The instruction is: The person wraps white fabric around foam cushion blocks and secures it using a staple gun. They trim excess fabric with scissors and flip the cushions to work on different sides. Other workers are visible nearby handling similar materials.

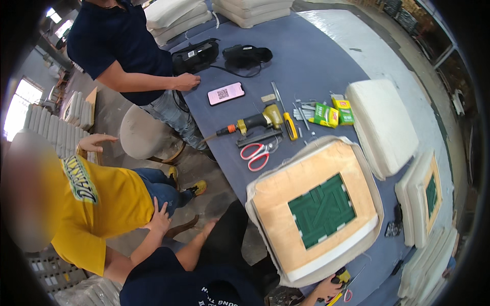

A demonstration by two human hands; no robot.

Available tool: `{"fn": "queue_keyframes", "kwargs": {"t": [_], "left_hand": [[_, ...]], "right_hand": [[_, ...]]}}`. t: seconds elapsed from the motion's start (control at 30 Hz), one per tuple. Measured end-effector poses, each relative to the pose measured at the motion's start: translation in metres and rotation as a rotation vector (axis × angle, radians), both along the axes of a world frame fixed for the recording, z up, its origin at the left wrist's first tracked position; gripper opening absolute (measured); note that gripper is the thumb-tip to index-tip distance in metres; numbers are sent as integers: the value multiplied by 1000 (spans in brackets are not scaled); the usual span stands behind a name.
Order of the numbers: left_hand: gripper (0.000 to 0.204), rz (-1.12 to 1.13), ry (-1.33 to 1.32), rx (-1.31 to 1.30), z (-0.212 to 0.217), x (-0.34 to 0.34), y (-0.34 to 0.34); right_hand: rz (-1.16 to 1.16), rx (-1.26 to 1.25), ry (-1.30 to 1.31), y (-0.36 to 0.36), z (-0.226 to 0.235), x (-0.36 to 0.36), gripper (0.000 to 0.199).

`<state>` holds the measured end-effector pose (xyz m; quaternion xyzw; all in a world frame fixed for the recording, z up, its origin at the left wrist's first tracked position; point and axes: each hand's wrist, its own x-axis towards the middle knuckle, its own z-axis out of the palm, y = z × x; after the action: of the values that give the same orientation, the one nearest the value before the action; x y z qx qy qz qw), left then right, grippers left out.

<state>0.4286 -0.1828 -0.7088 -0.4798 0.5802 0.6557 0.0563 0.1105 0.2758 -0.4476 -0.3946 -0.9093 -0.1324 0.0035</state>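
Observation:
My right hand (327,289) is at the table's near edge, its fingers closed round a black and yellow tool (343,277) whose kind I cannot make out. Beside it are a yellow-handled tool (334,300) and a red finger loop (348,296). My left hand (209,227) rests by my dark trouser leg; its fingers are hidden. Between my hands and the tools lies a seat cushion with a wooden frame (270,209) facing up, green webbing (322,210) across its opening and pale cloth round its sides. Red-handled scissors (256,156) lie at its far left corner.
On the blue-grey table are a pneumatic staple gun (260,121), a yellow screwdriver (290,126), green-yellow staple boxes (325,115), a phone (226,94) and black bags (196,56). Cushions (383,125) stand right. A person in yellow (109,196) and one in navy (120,43) are left.

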Motion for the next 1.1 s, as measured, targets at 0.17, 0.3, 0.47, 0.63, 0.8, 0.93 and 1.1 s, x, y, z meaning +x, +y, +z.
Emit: {"fn": "queue_keyframes", "kwargs": {"t": [0.17, 0.3, 0.47, 0.63, 0.8, 0.93, 1.1], "left_hand": [[28, 145, 40, -312, 15, -64, -39], [35, 109, 531, -769, 110, -145, -31], [70, -75, 724, -465, 212, -172, 81], [60, -493, 715, -671, 244, -142, 138], [61, -964, 794, -1124, 299, -134, 175], [56, -1064, 788, -1081, 305, -137, 193], [50, -1004, 780, -1069, 304, -132, 198]], "right_hand": [[304, -95, 342, 40, -10, 20, 82], [598, -28, 492, 35, 1, 2, 70], [664, -308, 564, 85, -34, 11, 58], [607, -388, 494, 191, -21, 8, 37], [505, -452, -54, 272, -25, 6, 84], [516, -369, -145, 242, 5, 13, 96], [633, 174, 165, 278, 28, 23, 80]]}}
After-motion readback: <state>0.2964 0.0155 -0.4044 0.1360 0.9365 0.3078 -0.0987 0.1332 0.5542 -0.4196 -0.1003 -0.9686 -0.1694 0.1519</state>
